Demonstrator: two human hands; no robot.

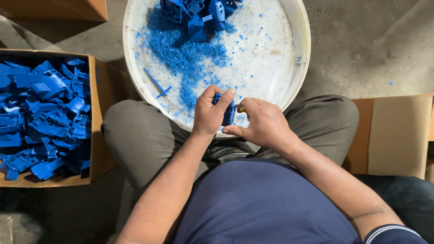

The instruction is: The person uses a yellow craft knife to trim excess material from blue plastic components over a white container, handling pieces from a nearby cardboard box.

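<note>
Nearest the cam: dark blue shirt (266,203) w/ a striped cuff at bottom right, then grey trousers (144,140), knees spread to either side of a big white round tub (298,40) that sits on the concrete floor (370,40). Both forearms reach fwd over the tub's near rim. Left hand (209,113) is clenched round a small blue plastic part (228,110), thumb on top, fingers wrapped behind; part sits upright just over the near rim, approx. centre. Right hand (264,123) is closed on a small tool (241,109) w/ a yellowish bit showing by the thumb, its tip right at the part's right side; exact contact can't be told. Hands are just beside each other, part between them. Inside the tub: heap of blue shavings (185,54) from the middle twd the near-left wall, a few thin blue strips (156,83) by the left wall, and a pile of blue parts (201,16) at the far rim. Left of the knee, an open cardboard box (97,135) packed w/ more blue plastic pieces (45,117). Another cardboard box (393,135) at right, by the other knee; a third box corner (58,9) at top left.
</note>
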